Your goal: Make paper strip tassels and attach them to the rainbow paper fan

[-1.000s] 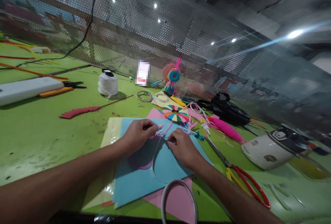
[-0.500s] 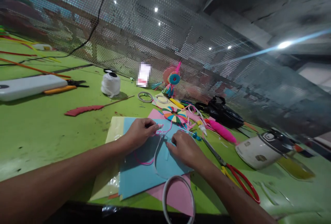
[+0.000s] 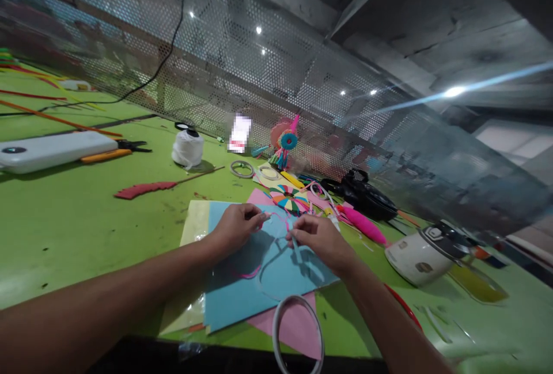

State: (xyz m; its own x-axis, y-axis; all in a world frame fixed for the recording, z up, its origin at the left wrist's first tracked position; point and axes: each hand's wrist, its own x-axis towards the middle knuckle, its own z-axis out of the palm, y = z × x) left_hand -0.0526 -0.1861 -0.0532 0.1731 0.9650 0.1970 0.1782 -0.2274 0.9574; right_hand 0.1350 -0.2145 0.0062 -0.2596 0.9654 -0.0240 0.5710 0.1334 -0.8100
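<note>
My left hand (image 3: pixel 239 224) is closed in a pinch above the blue paper (image 3: pixel 242 305), on the end of a thin pink string (image 3: pixel 250 274). The string loops down onto the sheet. My right hand (image 3: pixel 319 238), also pinching, has a narrow pale blue strip (image 3: pixel 295 247) between thumb and fingers. Below the hands, a white ring-shaped roll (image 3: pixel 276 336) stands over pink paper (image 3: pixel 298 328) at the table's front edge. A pale thin strip curves across the blue sheet near it. Just beyond the hands lies a multicoloured paper disc (image 3: pixel 288 198).
Scissors with a red handle (image 3: pixel 404 305) lie partly behind my right forearm. A white jug-like container (image 3: pixel 412 259) and a bright pink roll (image 3: pixel 363 224) are at right. White thread (image 3: pixel 188 149), a red paper piece (image 3: pixel 147 189) and a white device (image 3: pixel 56 151) sit at left.
My right hand has risen from the blue paper and now pinches the pale blue strip. My left hand stays nearly in place. The view has shifted slightly.
</note>
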